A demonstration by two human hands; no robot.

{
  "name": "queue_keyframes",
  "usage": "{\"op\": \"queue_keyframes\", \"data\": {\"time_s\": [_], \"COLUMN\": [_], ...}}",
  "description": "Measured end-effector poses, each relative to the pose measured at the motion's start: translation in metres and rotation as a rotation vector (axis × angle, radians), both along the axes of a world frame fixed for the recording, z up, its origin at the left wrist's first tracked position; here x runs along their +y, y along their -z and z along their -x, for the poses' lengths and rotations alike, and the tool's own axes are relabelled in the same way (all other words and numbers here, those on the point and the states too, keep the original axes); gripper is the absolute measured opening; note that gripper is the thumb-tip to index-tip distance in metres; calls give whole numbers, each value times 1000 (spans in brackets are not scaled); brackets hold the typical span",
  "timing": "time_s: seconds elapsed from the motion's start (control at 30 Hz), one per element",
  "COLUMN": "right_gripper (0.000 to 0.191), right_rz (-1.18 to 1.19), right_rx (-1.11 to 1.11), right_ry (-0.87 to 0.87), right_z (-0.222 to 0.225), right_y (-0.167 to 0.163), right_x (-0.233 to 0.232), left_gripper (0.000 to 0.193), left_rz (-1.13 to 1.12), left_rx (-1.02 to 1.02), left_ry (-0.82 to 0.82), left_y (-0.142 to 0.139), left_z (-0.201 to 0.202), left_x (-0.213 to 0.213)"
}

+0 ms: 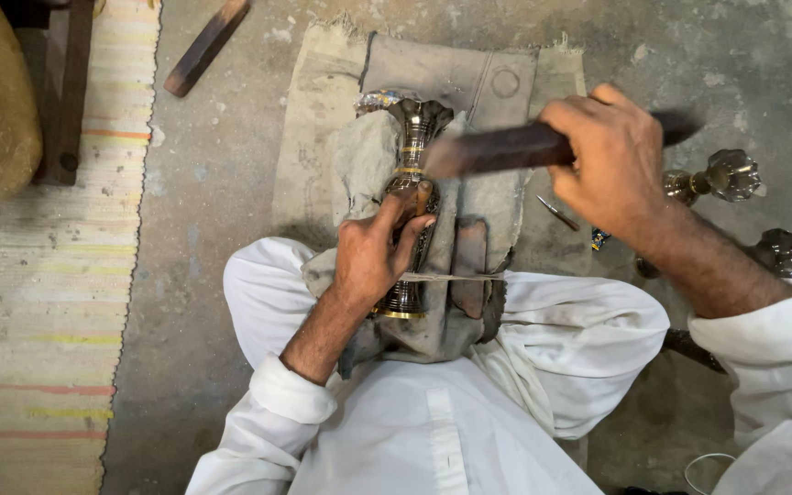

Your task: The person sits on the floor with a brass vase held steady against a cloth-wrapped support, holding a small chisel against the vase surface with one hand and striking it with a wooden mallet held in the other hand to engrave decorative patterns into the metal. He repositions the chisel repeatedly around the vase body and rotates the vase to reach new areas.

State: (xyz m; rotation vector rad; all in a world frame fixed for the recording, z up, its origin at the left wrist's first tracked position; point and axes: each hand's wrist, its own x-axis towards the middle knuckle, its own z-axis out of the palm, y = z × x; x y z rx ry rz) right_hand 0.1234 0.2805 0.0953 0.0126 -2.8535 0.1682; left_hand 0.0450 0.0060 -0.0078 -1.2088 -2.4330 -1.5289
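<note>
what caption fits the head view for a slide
Seated person's left hand steadies a small tool on an ornate metal vase laid on grey cloth, right hand raising a dark wooden bar.

An ornate brass vase (412, 183) lies on its side across the person's lap, bedded in grey cloth (469, 266), its flared mouth pointing away and its gold-rimmed foot near the body. A small chisel (422, 197) stands on its waist. A dark wooden mallet (506, 149) hangs blurred just above it.
</note>
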Motion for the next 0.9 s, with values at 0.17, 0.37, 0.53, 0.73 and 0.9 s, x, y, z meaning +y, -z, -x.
{"op": "queue_keyframes", "data": {"time_s": [0.17,0.37,0.53,0.73,0.9], "right_gripper": [26,22,29,28,40], "right_rz": [41,31,129,99,-366], "right_rx": [34,54,61,23,14], "right_ry": [-5,18,-3,17,-47], "right_z": [-2,-5,-7,-9,-9], "right_y": [-1,5,6,1,-1], "right_x": [2,2,5,3,3], "left_gripper": [38,37,37,38,36], "left_rz": [111,107,81,105,-123], "left_rx": [-65,-71,-41,-50,-59], "left_ry": [-15,-16,-5,5,6], "left_y": [0,0,-2,-4,0], "left_z": [1,2,3,3,2], "left_x": [0,-1,-1,-1,-1]}}
